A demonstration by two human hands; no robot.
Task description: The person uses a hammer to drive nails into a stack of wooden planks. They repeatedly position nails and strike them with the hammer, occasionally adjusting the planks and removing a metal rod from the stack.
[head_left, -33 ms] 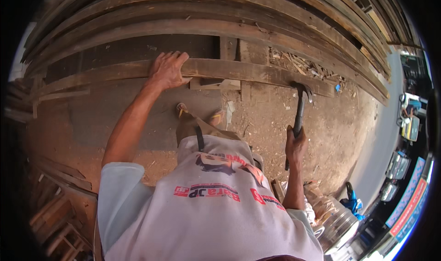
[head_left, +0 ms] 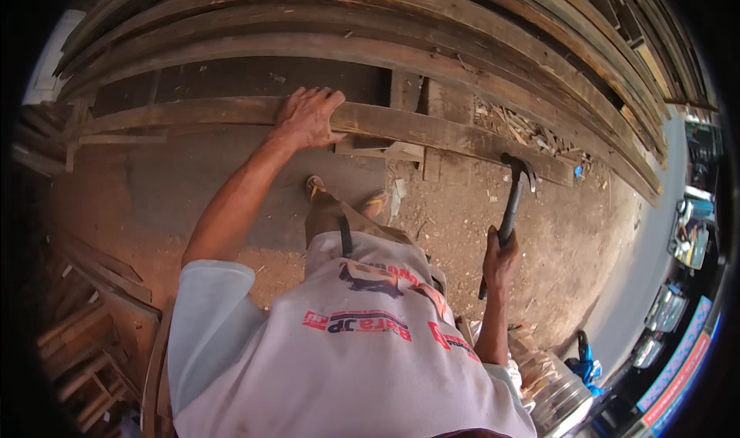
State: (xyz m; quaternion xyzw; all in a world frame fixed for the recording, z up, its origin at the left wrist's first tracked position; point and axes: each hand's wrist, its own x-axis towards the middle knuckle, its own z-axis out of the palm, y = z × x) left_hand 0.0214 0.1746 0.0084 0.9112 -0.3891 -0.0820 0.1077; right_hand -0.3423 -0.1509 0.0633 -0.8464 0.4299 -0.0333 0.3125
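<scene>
My left hand point(head_left: 310, 118) is closed over a long wooden plank point(head_left: 432, 131), its fingers across the top and the thumb at the near edge. This plank runs from left to right in front of my feet. In my right hand point(head_left: 501, 259) is a claw hammer point(head_left: 512, 205), gripped by its dark handle with the head pointing away from me. The hammer's head lies by the near edge of the plank, toward its right end; whether they touch I cannot tell.
Long timber beams point(head_left: 308, 49) are stacked beyond the plank. Wood scraps point(head_left: 512, 122) litter the dirt ground under its right part. Boards and frames point(head_left: 96, 361) lean at lower left. Clear plastic-wrapped goods point(head_left: 551, 384) stand at lower right, beside a road point(head_left: 617, 299) with vehicles.
The whole view has shifted slightly, with the scene a little further right and lower at the right side. Both hands keep their holds on the plank and the hammer.
</scene>
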